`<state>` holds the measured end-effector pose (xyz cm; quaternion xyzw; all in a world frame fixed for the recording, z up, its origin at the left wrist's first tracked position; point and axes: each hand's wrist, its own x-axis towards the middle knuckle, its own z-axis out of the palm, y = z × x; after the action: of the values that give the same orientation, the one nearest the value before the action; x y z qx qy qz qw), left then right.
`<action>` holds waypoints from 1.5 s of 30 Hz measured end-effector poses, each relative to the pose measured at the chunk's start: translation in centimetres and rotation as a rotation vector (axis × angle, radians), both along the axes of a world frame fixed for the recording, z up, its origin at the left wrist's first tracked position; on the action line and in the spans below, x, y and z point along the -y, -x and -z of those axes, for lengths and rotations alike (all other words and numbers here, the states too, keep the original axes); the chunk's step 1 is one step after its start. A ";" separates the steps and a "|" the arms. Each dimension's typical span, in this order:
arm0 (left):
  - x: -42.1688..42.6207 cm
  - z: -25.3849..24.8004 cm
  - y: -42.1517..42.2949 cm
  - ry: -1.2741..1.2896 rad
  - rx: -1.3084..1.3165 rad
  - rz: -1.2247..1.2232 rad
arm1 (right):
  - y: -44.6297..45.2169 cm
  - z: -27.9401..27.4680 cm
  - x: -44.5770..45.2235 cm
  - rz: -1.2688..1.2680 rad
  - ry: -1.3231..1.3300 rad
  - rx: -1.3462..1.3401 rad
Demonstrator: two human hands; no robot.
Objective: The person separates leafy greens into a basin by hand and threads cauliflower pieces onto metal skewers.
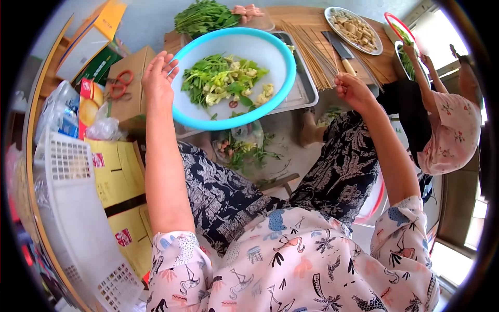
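Note:
My left hand (pixel 158 77) is raised at the left rim of a blue-rimmed white basin (pixel 289 83), its fingers slightly curled and apart, with nothing visible in them. Green leaves and pale cauliflower pieces (pixel 223 86) lie in the basin. To the right, my right hand (pixel 355 92) is closed in a pinch at the lower end of a thin bamboo skewer. Many loose skewers (pixel 312 54) lie on the table just beyond it. A cleaver (pixel 338 48) with a wooden handle rests beside them.
A plate of cut pieces (pixel 353 30) and leafy greens (pixel 205 18) stand at the back. Red-handled scissors (pixel 120 85) lie on a cardboard box (pixel 132 67) at the left. Another person (pixel 449 125) works at the right. Stems and leaves (pixel 249 153) are below the table edge.

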<state>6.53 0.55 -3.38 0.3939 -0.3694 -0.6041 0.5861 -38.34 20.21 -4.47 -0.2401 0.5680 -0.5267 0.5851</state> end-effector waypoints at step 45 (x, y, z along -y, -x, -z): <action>-1.3 15.1 -3.6 -0.341 0.286 -0.159 | -3.6 2.7 1.1 0.116 0.112 -0.089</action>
<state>10.08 1.84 -18.53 0.5967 -0.3093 -0.5475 0.4985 -34.76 19.07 -7.15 -0.2622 0.5761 -0.5796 0.5133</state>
